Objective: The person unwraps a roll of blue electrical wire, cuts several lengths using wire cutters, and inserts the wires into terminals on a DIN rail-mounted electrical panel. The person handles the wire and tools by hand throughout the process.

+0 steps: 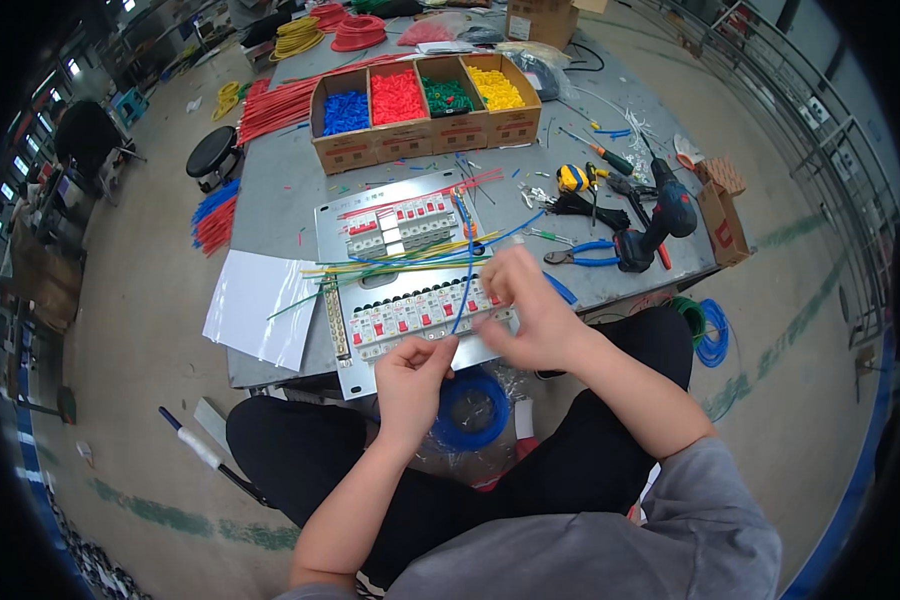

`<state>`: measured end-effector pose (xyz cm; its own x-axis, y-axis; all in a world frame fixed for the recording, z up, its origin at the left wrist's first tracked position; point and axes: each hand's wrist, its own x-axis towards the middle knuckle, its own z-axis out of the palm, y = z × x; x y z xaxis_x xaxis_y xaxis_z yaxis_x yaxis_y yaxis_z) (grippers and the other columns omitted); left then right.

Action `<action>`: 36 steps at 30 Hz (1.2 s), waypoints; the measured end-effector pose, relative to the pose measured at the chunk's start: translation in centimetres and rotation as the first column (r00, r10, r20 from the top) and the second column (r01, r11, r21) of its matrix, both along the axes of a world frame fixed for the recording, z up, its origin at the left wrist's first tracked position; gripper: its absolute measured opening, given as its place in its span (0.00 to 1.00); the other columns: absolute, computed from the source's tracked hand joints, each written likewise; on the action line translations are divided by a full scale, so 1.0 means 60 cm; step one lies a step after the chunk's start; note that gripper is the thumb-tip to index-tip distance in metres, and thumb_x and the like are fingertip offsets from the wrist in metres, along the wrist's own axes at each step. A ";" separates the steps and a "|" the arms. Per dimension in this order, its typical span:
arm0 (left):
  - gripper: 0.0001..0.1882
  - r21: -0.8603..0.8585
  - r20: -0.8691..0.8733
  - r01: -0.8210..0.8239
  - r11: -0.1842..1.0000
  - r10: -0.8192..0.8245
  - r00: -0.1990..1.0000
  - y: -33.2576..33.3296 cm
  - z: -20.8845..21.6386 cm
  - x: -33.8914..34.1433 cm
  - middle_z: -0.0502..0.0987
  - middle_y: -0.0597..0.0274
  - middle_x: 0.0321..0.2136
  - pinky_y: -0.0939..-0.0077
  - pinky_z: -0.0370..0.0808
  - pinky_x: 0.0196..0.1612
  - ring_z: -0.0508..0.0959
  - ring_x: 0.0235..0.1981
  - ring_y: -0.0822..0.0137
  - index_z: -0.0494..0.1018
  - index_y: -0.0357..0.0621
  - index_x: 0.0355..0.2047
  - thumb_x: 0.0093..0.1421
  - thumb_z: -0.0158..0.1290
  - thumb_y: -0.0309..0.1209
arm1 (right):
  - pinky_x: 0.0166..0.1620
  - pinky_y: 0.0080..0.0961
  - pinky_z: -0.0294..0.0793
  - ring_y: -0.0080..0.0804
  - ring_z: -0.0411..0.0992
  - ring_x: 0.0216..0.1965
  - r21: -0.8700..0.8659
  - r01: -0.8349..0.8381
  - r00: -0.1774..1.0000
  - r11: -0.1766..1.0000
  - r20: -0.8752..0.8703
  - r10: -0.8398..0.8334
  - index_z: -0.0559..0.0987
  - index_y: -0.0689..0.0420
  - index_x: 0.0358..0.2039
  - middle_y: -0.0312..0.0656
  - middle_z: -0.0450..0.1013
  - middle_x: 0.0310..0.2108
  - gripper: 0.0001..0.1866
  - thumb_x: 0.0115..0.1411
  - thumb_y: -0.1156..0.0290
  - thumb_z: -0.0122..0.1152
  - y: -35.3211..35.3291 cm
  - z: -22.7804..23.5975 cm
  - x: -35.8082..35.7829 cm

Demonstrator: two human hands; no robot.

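Note:
My left hand [411,382] pinches the lower end of a blue wire [468,270] between thumb and forefinger. Upward from there, the wire runs over a metal mounting plate [327,226]. On that plate sit a near row of circuit breakers [425,312] with red switches and a shorter far row [410,220]. Just right of the wire, my right hand [532,318] hovers over the plate's right end, its fingers bent and smeared by motion; whether it holds anything is unclear. Yellow-green wires [400,268] lie loosely across the plate between the rows.
Behind the plate stands a cardboard box [375,150] of coloured wire caps in compartments. Blue-handled pliers [592,250], a cordless drill [660,220] and a tape measure [573,178] lie at right. A white sheet [260,300] overhangs the left edge. A blue wire coil [470,440] sits below.

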<state>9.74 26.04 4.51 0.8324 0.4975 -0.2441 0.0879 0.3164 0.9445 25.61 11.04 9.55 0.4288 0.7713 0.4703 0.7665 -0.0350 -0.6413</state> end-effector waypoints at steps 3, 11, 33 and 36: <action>0.10 -0.007 -0.028 0.067 0.998 -0.067 0.997 0.001 -0.010 -0.006 0.80 0.67 0.23 0.86 0.68 0.28 0.76 0.24 0.81 0.79 0.37 0.31 0.68 0.65 0.29 | 0.64 0.54 0.62 0.45 0.74 0.52 -0.093 -0.142 0.959 0.986 0.236 0.160 0.64 0.53 0.33 0.39 0.76 0.47 0.18 0.56 0.80 0.69 0.007 0.011 -0.025; 0.08 -0.015 -0.113 0.214 0.977 -0.215 0.970 0.006 -0.027 -0.019 0.83 0.66 0.25 0.85 0.73 0.32 0.78 0.26 0.81 0.83 0.36 0.36 0.68 0.65 0.30 | 0.54 0.37 0.72 0.43 0.74 0.44 -0.280 -0.263 0.949 0.924 0.099 0.300 0.76 0.54 0.35 0.39 0.75 0.34 0.09 0.56 0.78 0.67 -0.008 -0.016 -0.018; 0.07 0.261 0.019 0.209 0.942 -0.221 0.975 0.189 -0.055 -0.337 0.83 0.60 0.27 0.77 0.70 0.32 0.77 0.29 0.73 0.86 0.33 0.35 0.59 0.65 0.26 | 0.47 0.27 0.70 0.30 0.70 0.38 -0.083 -0.146 0.985 0.986 -0.107 0.137 0.56 0.53 0.30 0.40 0.77 0.37 0.22 0.60 0.86 0.63 -0.082 0.207 0.134; 0.14 0.296 0.155 0.056 0.954 -0.106 0.982 0.247 -0.038 -0.373 0.81 0.59 0.24 0.77 0.66 0.30 0.74 0.26 0.73 0.84 0.33 0.28 0.62 0.65 0.35 | 0.50 0.31 0.70 0.34 0.70 0.42 -0.121 -0.140 0.988 0.983 -0.078 0.131 0.58 0.54 0.30 0.39 0.77 0.39 0.21 0.61 0.85 0.63 -0.066 0.224 0.131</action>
<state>-12.62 40.85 2.25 0.8894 0.4548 0.0465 -0.0655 0.0263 0.9975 33.46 7.05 23.02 0.3449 0.8755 0.3385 0.7232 -0.0179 -0.6905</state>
